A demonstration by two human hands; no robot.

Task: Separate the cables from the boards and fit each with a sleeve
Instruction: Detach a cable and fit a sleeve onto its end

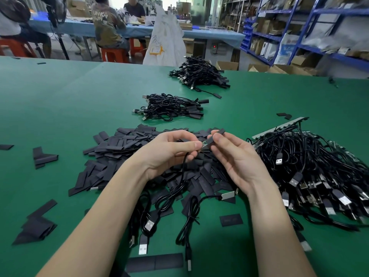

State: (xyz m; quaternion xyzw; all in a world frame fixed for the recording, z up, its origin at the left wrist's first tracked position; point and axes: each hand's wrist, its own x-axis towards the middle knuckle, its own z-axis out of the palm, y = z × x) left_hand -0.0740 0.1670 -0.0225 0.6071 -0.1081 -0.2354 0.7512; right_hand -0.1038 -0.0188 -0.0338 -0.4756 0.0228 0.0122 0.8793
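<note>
Above the heap of loose sleeves (139,152), a cable (182,176) end is pinched by the left hand (169,150), while a black sleeve (214,136) is pinched by the right hand (237,156) over its tip.

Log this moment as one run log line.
left hand holds cable | right hand slides sleeve on | sleeve partly on

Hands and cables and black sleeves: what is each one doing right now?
Left hand: pinching a cable's board end.
Right hand: pushing a sleeve on.
Sleeve: partly over the board.
Sleeve pile: loose, unused.
Far bundles: sleeved, stacked.
Right heap: tangled, some on boards.
</note>
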